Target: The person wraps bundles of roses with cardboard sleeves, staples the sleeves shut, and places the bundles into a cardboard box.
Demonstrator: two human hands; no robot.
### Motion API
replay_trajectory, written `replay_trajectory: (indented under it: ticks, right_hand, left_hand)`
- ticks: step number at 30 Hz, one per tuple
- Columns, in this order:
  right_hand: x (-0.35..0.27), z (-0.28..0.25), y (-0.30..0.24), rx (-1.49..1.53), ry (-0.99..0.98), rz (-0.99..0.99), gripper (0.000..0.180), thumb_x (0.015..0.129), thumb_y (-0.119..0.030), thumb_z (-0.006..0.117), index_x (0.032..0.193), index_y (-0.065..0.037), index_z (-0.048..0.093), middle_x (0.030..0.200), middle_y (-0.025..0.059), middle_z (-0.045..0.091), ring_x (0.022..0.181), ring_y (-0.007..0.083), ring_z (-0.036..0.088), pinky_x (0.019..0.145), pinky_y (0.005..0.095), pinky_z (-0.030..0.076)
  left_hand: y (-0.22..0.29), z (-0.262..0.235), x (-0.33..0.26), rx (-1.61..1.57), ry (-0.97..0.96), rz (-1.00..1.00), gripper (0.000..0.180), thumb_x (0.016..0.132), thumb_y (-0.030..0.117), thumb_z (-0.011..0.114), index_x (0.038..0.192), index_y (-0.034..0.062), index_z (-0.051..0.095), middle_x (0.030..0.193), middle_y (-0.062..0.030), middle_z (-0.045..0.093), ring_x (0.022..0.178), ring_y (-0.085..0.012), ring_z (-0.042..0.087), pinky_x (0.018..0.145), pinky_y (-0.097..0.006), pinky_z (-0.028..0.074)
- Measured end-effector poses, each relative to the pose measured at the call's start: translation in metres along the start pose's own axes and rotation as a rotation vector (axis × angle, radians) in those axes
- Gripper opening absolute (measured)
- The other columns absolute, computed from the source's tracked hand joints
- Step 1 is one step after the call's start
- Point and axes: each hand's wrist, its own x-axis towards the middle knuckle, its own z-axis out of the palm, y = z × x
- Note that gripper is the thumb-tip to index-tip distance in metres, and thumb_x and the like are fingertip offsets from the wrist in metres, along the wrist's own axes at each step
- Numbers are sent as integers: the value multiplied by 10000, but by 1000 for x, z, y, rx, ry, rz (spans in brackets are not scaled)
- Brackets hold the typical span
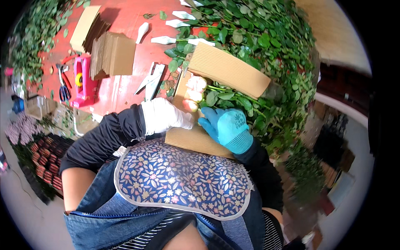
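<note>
While pressed against the near edge of the red counter (pixel 125 89), lies a bunch of pale pink roses (pixel 194 92) on a sheet of brown corrugated cardboard (pixel 189 137). Points its heads toward the wearer and slightly left, with the long axis running along the green stems (pixel 233 96) up and to the right into a mass of leaves (pixel 271 46). Folds over the stems a second flap of the cardboard (pixel 227 68), hiding their middle.

Rests at the lowest bloom, the left hand (pixel 164 115) in a white glove, fingers (pixel 186 121) loosely curled toward the bud, perhaps pinching it; cannot tell for sure, as the fingertips merge with the petals. Lies flat on the cardboard just beside it, the right hand (pixel 227 127) in a blue glove, fingers spread and pressing down, gripping nothing.

Further back on the counter: a stack of cut cardboard sheets (pixel 112 54), a pink tape dispenser (pixel 83 81), scissors (pixel 63 87), a metal stapler (pixel 152 79).

Hides the lower counter edge, a floral apron bib (pixel 183 183); cuts off both forearms at dark sleeves.
</note>
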Motion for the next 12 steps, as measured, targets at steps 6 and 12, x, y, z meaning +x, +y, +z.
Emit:
replay_trajectory:
  ticks: [6, 12]
  right_hand:
    - [7, 25, 3, -203, -41, 17, 181, 892, -249, 578, 902, -73, 621, 663, 81, 632, 556, 265, 631, 509, 450, 456]
    - [10, 25, 4, -88, -167, 15, 166, 873, -221, 575, 864, -78, 658, 689, 81, 658, 619, 258, 670, 539, 460, 466]
  left_hand:
    - [16, -10, 2, -159, -18, -109, 290, 927, 83, 587, 1186, 146, 701, 1134, -43, 715, 1026, -193, 691, 895, -290, 543]
    - [31, -31, 25, 353, -217, -241, 593, 854, 246, 711, 1404, 162, 504, 1155, -84, 703, 945, -195, 717, 868, -297, 540]
